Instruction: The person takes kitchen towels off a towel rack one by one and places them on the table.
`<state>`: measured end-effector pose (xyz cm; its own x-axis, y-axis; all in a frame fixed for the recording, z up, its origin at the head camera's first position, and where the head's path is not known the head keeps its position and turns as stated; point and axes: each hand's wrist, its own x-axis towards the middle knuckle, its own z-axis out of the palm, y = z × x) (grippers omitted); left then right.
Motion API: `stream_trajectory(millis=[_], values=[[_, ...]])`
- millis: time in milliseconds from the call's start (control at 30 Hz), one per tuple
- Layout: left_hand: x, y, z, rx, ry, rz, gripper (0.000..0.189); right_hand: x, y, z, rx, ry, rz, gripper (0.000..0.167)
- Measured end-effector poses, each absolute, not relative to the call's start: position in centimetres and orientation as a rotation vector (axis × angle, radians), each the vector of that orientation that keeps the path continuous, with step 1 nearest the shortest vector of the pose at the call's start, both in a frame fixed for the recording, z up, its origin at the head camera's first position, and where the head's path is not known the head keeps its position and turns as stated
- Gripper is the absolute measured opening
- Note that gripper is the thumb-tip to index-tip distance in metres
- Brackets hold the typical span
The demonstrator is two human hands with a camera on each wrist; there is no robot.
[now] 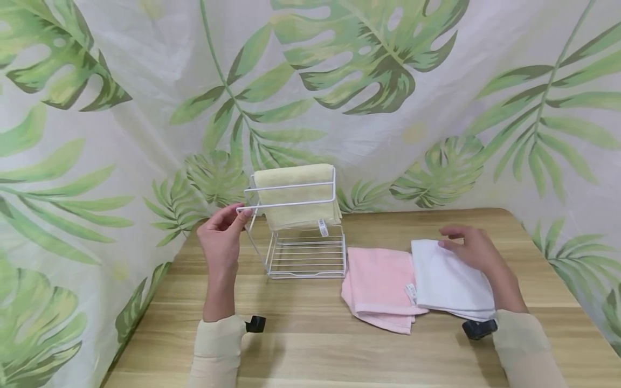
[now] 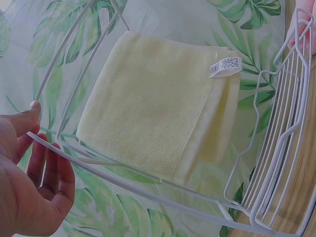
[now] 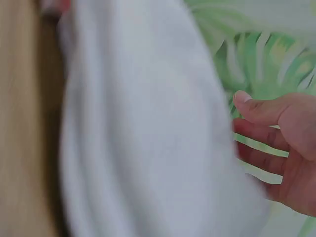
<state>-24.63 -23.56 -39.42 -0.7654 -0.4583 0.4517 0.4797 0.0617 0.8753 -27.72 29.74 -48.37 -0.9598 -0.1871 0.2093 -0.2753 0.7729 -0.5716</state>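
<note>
A white wire rack stands on the table with a pale yellow towel draped over one of its upper bars. My left hand pinches the front left corner of the rack's top rail between thumb and fingers; the left wrist view shows the same hand on the wire beside the yellow towel. Over the far right part of a folded white towel is my right hand, its fingers loosely extended. In the right wrist view the white towel partly hides the fingertips of that hand.
A folded pink towel lies between the rack and the white towel, touching the white one's left edge. Behind the wooden table hangs a leaf-patterned cloth. A printed tag hangs from the yellow towel.
</note>
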Motion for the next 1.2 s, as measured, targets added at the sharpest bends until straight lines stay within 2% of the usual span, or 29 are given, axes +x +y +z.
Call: stream_trajectory(millis=[667, 933, 1200], values=[[-24.7, -23.6, -39.5, -0.026, -1.657, -1.784, 0.029, -30.7, 18.9, -36.1, 0.642, -2.530, 1.269, 0.041], [-24.7, -23.7, -39.4, -0.020, -1.657, -1.790, 0.032, -32.1, 14.8, -33.8, 0.666, -2.415, 1.347, 0.044], [-24.7, -23.6, -39.1, -0.022, -1.661, -1.792, 0.029, -33.1, 11.8, -32.8, 0.808, -2.418, 1.292, 0.046]])
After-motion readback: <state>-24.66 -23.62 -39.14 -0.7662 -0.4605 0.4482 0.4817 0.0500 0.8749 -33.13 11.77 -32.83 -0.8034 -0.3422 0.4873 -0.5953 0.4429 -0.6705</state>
